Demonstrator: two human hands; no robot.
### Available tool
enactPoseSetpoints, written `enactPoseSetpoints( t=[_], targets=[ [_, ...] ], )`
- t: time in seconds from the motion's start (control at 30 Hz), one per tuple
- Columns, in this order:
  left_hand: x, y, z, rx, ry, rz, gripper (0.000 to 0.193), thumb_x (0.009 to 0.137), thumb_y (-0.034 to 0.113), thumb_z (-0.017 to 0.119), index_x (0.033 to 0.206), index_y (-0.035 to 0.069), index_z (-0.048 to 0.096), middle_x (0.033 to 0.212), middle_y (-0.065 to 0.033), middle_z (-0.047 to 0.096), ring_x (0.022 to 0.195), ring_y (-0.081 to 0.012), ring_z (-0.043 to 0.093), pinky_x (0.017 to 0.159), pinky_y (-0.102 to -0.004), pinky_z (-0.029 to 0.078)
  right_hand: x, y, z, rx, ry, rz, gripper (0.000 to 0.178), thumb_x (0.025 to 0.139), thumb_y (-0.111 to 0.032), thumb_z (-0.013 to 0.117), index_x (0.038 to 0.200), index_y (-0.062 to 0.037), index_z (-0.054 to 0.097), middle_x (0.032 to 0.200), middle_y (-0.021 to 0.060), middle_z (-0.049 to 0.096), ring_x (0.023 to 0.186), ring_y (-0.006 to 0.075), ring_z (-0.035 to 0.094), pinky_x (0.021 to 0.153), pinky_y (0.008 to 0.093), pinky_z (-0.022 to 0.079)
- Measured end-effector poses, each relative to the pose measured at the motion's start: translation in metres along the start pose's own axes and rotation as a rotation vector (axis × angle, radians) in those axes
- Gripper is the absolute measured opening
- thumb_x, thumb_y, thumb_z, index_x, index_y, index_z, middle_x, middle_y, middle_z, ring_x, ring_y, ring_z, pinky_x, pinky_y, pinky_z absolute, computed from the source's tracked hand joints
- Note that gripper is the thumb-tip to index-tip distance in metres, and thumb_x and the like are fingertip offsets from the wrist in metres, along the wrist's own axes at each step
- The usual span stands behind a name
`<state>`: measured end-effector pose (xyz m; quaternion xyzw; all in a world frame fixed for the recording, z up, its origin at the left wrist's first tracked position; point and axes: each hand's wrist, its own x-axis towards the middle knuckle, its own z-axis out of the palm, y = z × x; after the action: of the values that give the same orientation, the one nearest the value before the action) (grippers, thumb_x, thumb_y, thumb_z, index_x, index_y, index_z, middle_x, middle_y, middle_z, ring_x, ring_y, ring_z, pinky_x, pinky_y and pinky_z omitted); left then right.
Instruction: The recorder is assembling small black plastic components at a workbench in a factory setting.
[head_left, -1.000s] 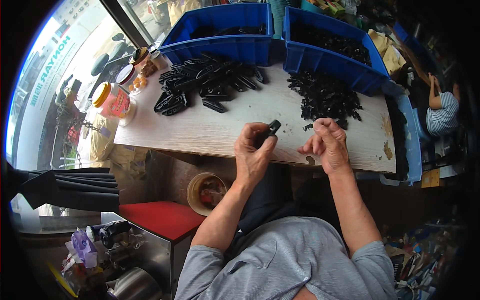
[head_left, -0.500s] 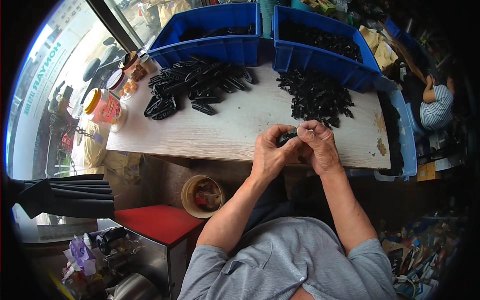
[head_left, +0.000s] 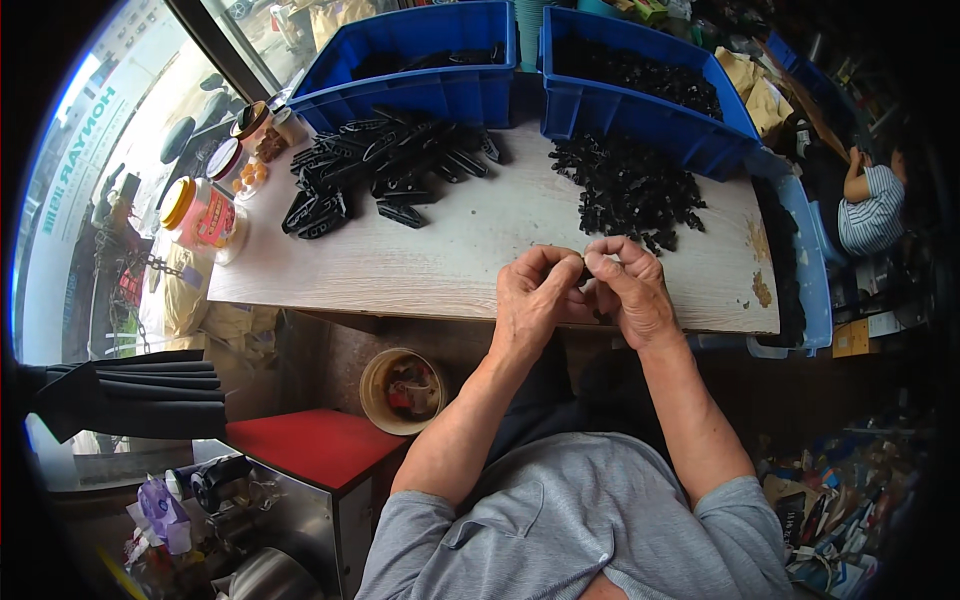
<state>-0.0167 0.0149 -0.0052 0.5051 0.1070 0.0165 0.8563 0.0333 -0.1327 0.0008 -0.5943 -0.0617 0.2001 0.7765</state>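
At the table's front edge my left hand [head_left: 532, 295] and my right hand [head_left: 635, 295] meet, thumbs and forefingers pinched close together. Between the fingertips shows a small black plastic part [head_left: 586, 274], mostly covered by the fingers, so its full shape cannot be made out. Beyond my hands to the right lies a heap of small black plastic pieces [head_left: 625, 190]. Farther left is a pile of long, flat black plastic housings [head_left: 385, 165], with one housing [head_left: 402, 214] lying at its near edge.
Two blue bins [head_left: 410, 85] [head_left: 640, 125] holding black parts stand along the back of the pale table [head_left: 400, 270]. Lidded plastic jars [head_left: 205, 222] line its left side. A bucket [head_left: 372, 392] and red-topped cabinet [head_left: 310, 445] are below. Another person [head_left: 870, 210] sits far right.
The black part between my hands showed more at the left fingers before and is now mostly covered. My left hand has shifted slightly left, its fingertips drawn in toward the right ones.
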Motion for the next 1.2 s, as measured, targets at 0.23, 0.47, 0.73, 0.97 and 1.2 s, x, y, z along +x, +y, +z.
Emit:
enactPoseSetpoints(
  t=[0.23, 0.47, 0.73, 0.97, 1.2],
  targets=[
    [-0.007, 0.001, -0.003, -0.087, 0.039, -0.006, 0.012, 0.092, 0.009, 0.064, 0.097, -0.002, 0.063, 0.072, -0.0057, 0.063, 0.060, -0.0105, 0.061, 0.057, -0.0244, 0.056, -0.001, -0.011, 0.007, -0.223, -0.048, 0.091, 0.034, 0.089, -0.039, 0.069, 0.078, -0.0077, 0.059, 0.061, -0.0013, 0.054, 0.047, 0.0063, 0.051, 0.042, 0.0206, 0.039],
    [-0.007, 0.001, -0.008, -0.108, -0.031, 0.004, 0.013, 0.092, 0.010, 0.064, 0.098, -0.001, 0.063, 0.075, -0.0046, 0.064, 0.063, -0.0095, 0.062, 0.058, -0.0248, 0.057, -0.004, 0.003, 0.010, -0.242, -0.005, -0.010, 0.040, 0.089, -0.042, 0.069, 0.073, -0.0089, 0.053, 0.060, -0.0013, 0.053, 0.044, 0.0065, 0.049, 0.038, 0.0229, 0.039],
    [0.018, -0.007, -0.010, 0.205, -0.039, 0.244, 0.017, 0.094, 0.015, 0.062, 0.102, 0.000, 0.066, 0.081, -0.0068, 0.067, 0.073, -0.0125, 0.065, 0.064, -0.0258, 0.056, -0.012, -0.009, -0.024, -0.033, 0.078, -0.056, 0.028, 0.090, -0.024, 0.063, 0.069, -0.0124, 0.048, 0.050, -0.0052, 0.035, 0.043, 0.0085, 0.047, 0.045, 0.0304, 0.052],
    [0.069, -0.007, -0.001, 1.353, 0.022, 0.831, 0.017, 0.075, 0.010, 0.068, 0.091, 0.011, 0.069, 0.088, -0.0071, 0.068, 0.085, -0.0304, 0.061, 0.077, -0.0405, 0.051, -0.018, -0.062, -0.118, 0.078, 0.698, -0.123, 0.039, 0.089, -0.042, 0.061, 0.078, -0.0057, 0.050, 0.042, 0.0015, 0.031, 0.045, 0.0187, 0.050, 0.070, 0.0532, 0.059],
    [0.081, -0.013, 0.004, 1.437, 0.004, 0.802, 0.021, 0.070, 0.006, 0.067, 0.091, 0.011, 0.069, 0.085, -0.0076, 0.067, 0.082, -0.0301, 0.062, 0.076, -0.0400, 0.050, -0.029, -0.071, -0.156, 0.117, 0.936, -0.116, 0.041, 0.087, -0.042, 0.065, 0.102, -0.0063, 0.051, 0.048, 0.0028, 0.033, 0.054, 0.0200, 0.051, 0.073, 0.0521, 0.058]
  ],
)
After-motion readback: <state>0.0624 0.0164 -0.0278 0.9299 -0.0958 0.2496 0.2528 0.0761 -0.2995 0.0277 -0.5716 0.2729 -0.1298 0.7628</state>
